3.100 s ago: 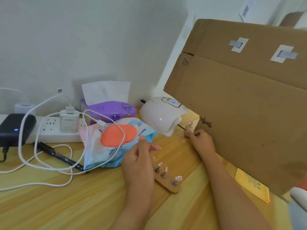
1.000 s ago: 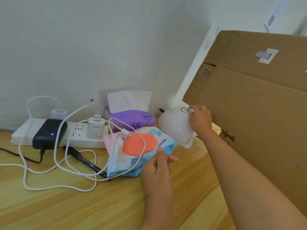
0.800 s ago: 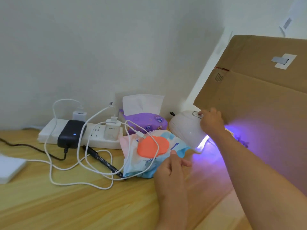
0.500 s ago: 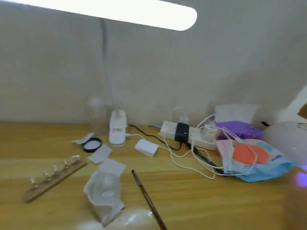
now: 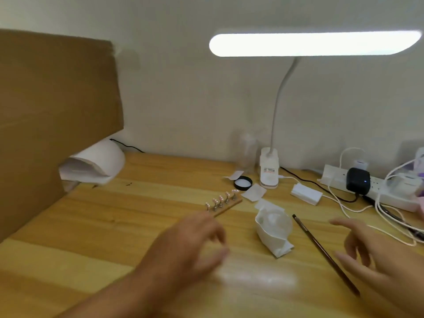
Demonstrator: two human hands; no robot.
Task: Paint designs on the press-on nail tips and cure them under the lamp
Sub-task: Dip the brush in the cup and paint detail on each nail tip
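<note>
Left grip (image 5: 192,244): blurred, empty, fingers loosely curled, over the desk (image 5: 114,214) near the wooden strip (image 5: 226,206).
Right grip (image 5: 378,258): empty, fingers spread, just beside the nail brush (image 5: 321,251).
Nail tips (image 5: 221,199): a row on the strip, mid-desk, untouched.
Change: the view has swung away from the curing lamp just switched on, and both grips arrive here.
Meaning: one set is probably curing, with this row next for paint.

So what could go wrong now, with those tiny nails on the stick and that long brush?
The left hand is blurred and close to the wooden strip of nail tips; a bump might tip or smudge them. The right hand hovers by the brush and white cables; it could knock the brush rolling or snag a cable.
</note>
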